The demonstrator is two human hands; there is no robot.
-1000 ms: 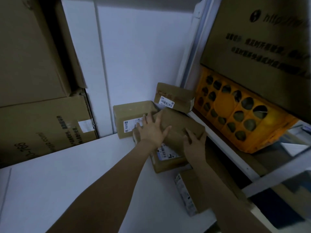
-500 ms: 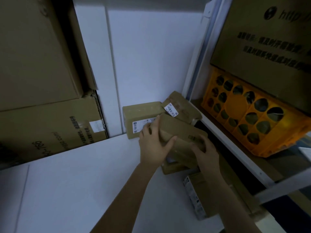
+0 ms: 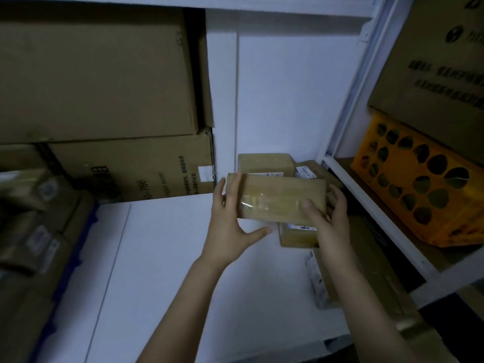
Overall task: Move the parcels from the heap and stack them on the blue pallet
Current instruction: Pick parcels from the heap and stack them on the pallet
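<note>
The right hand [image 3: 327, 218] grasps the taped brown parcel [image 3: 277, 200] at its right end, thumb on the top face and fingers wrapped round the end. The left hand [image 3: 230, 218] presses straight fingers flat against the left end, thumb spread out below the box. Between the 2 hands the parcel sits level, just above the heap [image 3: 296, 235] of small boxes in the far right corner of the white surface [image 3: 170, 258]. At the left edge, blurred, stacked parcels [image 3: 36, 231] rest on the blue pallet [image 3: 76, 255]. An orange crate [image 3: 419, 179] stands on the shelf to the right.
</note>
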